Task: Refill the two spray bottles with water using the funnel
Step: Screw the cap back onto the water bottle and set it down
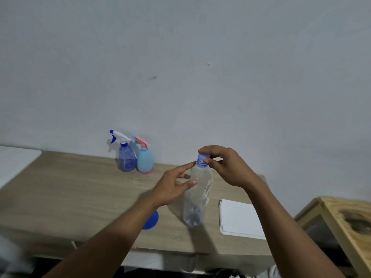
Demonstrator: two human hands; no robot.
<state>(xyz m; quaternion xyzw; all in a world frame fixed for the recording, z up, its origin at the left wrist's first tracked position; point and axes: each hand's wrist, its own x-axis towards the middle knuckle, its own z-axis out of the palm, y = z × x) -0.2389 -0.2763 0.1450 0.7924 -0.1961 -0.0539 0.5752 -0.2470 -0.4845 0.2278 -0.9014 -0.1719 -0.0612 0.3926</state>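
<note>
A clear plastic water bottle point(197, 197) stands upright on the wooden table point(70, 197). My right hand point(224, 167) pinches its pale blue cap point(203, 158) from above. My left hand point(174, 184) is at the bottle's left shoulder, fingers spread, with the fingertips touching or nearly touching the plastic. Two spray bottles stand side by side against the wall: a translucent blue one point(125, 155) with a white and blue trigger, and a light blue one point(145, 160) with a pink trigger and base. A blue funnel point(151, 220) lies on the table, mostly hidden under my left forearm.
A white pad of paper point(240, 219) lies right of the water bottle. A white object point(14, 163) sits at the table's far left. A wooden piece of furniture point(341, 223) stands to the right, past the table's edge. A plain wall rises behind.
</note>
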